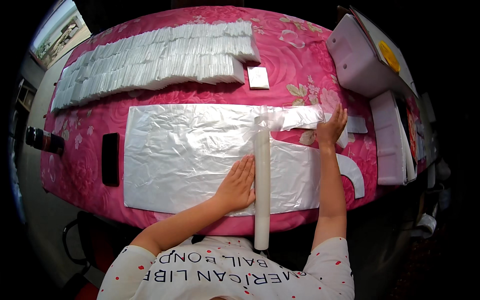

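Observation:
A large white plastic carrier bag lies flat and wrinkled across the table, its handle ends toward the right. Across it, running front to back, rests a pale tube whose near end juts past the table edge. My left hand is flat on the bag, fingers stretched out along the left side of the tube. At the far right, my right hand has its fingers extended over the end of the bag's upper handle strip. The lower handle curves near the table's right side.
Long rows of folded white plastic packets fill the far left, with one square packet beside them. A black phone and a dark jar are at left. White foam boxes stand at right on the pink floral tablecloth.

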`<state>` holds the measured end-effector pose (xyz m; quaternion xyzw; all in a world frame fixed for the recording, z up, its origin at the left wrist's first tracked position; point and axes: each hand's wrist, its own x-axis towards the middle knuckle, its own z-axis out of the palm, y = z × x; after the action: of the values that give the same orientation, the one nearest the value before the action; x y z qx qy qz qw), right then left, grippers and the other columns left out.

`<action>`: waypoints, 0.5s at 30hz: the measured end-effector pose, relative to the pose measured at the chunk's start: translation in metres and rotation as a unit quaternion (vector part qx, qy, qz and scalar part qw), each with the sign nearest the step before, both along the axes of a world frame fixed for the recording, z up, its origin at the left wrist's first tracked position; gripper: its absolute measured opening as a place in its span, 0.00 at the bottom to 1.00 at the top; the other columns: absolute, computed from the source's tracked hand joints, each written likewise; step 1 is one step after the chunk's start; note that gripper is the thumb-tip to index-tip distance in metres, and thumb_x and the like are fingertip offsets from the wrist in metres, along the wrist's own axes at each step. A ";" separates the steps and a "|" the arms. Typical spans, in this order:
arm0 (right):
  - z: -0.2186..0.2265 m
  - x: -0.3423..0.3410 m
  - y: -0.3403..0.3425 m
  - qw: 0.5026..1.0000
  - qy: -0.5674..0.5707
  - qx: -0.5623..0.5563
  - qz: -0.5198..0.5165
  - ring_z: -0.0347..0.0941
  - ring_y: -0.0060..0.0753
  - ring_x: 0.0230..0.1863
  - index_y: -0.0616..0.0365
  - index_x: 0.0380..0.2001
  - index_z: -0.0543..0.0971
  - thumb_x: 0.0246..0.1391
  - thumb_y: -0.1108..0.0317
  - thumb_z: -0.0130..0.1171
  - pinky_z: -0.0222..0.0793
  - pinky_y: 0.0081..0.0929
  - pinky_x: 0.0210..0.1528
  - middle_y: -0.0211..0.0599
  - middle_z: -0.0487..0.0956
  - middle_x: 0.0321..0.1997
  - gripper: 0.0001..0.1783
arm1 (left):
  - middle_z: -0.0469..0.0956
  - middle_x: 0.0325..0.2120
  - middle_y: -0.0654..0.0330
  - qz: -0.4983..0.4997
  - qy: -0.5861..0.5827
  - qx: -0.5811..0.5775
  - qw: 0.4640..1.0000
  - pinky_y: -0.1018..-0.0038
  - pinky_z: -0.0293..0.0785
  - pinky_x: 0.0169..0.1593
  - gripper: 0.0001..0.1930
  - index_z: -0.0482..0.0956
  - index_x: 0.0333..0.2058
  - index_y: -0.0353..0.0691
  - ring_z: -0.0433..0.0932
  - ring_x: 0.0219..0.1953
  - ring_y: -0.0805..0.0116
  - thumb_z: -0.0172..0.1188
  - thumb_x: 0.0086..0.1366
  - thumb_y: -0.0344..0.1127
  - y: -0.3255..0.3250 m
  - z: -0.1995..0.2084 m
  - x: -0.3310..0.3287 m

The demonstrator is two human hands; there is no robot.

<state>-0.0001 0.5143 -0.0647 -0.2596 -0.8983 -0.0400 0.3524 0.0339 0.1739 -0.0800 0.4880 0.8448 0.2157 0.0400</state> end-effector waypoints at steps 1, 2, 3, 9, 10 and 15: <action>0.001 0.010 0.023 0.999 0.011 -0.016 -0.033 0.53 0.51 0.62 0.65 0.57 0.60 0.44 0.62 0.60 0.46 0.40 0.64 0.48 0.65 0.58 0.37 | 0.48 0.61 0.39 0.000 -0.005 0.002 1.000 0.61 0.38 0.66 0.36 0.52 0.57 0.21 0.44 0.65 0.48 0.42 0.55 0.43 0.000 0.000 0.000; 0.002 0.023 0.047 0.997 0.022 -0.031 -0.067 0.54 0.51 0.62 0.65 0.57 0.60 0.45 0.62 0.60 0.47 0.40 0.64 0.50 0.65 0.57 0.37 | 0.48 0.61 0.39 -0.002 -0.010 0.006 1.000 0.61 0.38 0.66 0.36 0.52 0.57 0.21 0.44 0.65 0.48 0.42 0.55 0.43 0.001 0.000 0.000; 0.006 0.037 0.071 0.989 0.044 -0.077 -0.117 0.54 0.52 0.61 0.65 0.57 0.60 0.45 0.63 0.59 0.47 0.39 0.64 0.51 0.65 0.57 0.36 | 0.48 0.61 0.39 -0.004 -0.008 0.004 1.000 0.61 0.38 0.66 0.36 0.51 0.57 0.21 0.44 0.65 0.48 0.42 0.55 0.43 0.002 0.000 0.000; 0.032 0.097 0.058 0.982 0.055 -0.105 -0.149 0.52 0.52 0.62 0.65 0.58 0.59 0.47 0.63 0.58 0.44 0.41 0.64 0.52 0.62 0.60 0.36 | 0.48 0.61 0.39 -0.002 0.000 -0.004 1.000 0.61 0.38 0.66 0.37 0.51 0.58 0.21 0.44 0.65 0.48 0.42 0.55 0.43 0.000 0.001 0.000; 0.030 0.105 0.036 0.994 0.034 -0.085 -0.060 0.50 0.52 0.63 0.65 0.58 0.59 0.46 0.63 0.58 0.44 0.42 0.64 0.51 0.61 0.61 0.36 | 0.48 0.61 0.39 -0.004 0.003 -0.004 1.000 0.61 0.38 0.66 0.37 0.51 0.58 0.21 0.44 0.65 0.47 0.42 0.54 0.44 0.001 -0.001 0.000; 0.040 0.134 -0.120 0.900 -0.147 -0.190 0.362 0.49 0.51 0.65 0.61 0.57 0.61 0.46 0.61 0.59 0.46 0.41 0.64 0.47 0.58 0.63 0.36 | 0.45 0.61 0.36 -0.014 -0.005 -0.010 1.000 0.59 0.36 0.66 0.40 0.50 0.57 0.20 0.41 0.65 0.46 0.45 0.53 0.47 -0.002 0.001 -0.002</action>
<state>0.1336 0.3948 -0.0245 0.0305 -0.9623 0.2245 0.1503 0.0317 0.1715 -0.0786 0.4986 0.8396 0.2089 0.0526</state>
